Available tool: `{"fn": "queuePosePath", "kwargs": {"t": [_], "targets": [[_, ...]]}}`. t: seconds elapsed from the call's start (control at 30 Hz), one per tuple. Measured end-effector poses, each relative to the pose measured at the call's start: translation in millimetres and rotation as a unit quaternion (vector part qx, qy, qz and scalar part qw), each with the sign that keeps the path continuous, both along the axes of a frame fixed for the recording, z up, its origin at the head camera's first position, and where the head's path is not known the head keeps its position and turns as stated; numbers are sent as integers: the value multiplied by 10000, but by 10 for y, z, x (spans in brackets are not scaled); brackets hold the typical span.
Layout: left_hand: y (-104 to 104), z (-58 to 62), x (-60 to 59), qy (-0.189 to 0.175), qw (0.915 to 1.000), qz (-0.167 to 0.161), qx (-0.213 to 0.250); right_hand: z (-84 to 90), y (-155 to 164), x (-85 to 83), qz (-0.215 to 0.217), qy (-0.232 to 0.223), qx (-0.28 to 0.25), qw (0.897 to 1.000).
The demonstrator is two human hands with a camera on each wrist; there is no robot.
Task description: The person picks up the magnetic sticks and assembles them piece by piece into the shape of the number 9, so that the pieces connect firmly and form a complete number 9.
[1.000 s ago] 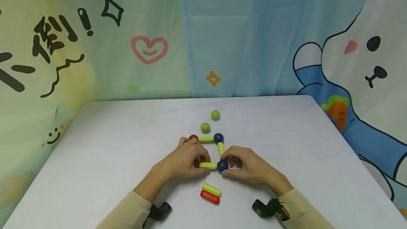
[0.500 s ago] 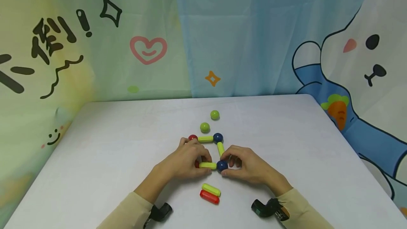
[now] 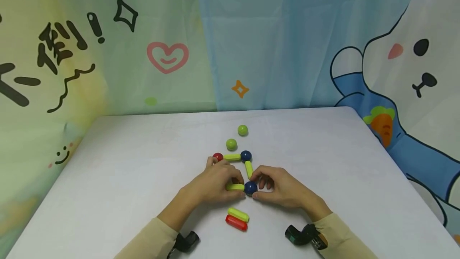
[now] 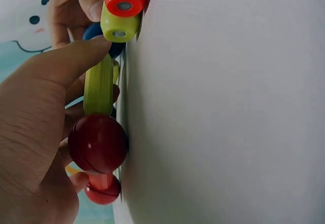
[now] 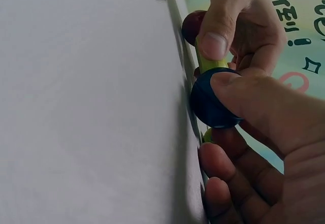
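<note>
The left hand [image 3: 215,183] pinches the yellow stick [image 3: 234,187] beside the blue ball [image 3: 250,188], which the right hand [image 3: 278,187] pinches.

counter [image 3: 125,179]: white | green balls: two, loose, far one [image 3: 242,130], near one [image 3: 231,144] | spare rods: yellow [image 3: 238,214] touching red [image 3: 236,223], near edge | backdrop: cartoon cloth [image 3: 413,51]

Both forearms in beige sleeves reaching forward, left hand [image 3: 215,181] and right hand [image 3: 278,187] low and close together, fingers curled in pinching grips, knuckles up, fingertips nearly meeting
</note>
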State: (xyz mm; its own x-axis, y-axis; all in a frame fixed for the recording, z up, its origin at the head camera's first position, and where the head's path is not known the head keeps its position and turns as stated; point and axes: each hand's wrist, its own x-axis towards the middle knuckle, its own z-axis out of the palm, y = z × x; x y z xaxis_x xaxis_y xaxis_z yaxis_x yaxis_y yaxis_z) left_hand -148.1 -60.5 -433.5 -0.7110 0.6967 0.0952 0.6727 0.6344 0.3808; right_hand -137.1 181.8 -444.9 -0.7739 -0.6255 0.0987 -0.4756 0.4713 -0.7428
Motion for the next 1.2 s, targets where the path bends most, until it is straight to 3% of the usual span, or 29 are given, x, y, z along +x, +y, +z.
{"fn": "queuePosePath", "kwargs": {"t": [0.33, 0.57, 0.9, 1.2], "targets": [[67, 7, 35, 124, 9998, 100, -95, 6, 2, 9, 64, -36, 5, 10000], [51, -7, 29, 180, 9998, 70, -44, 66, 41, -63, 104, -527, 230, 9983], [28, -16, 18, 166, 9998, 36, -71, 76, -43, -208, -675, -66, 583, 9960], [30, -26, 2, 77, 10000, 13, 33, 87, -228, -321, -1623, -115, 921, 9824]]}}
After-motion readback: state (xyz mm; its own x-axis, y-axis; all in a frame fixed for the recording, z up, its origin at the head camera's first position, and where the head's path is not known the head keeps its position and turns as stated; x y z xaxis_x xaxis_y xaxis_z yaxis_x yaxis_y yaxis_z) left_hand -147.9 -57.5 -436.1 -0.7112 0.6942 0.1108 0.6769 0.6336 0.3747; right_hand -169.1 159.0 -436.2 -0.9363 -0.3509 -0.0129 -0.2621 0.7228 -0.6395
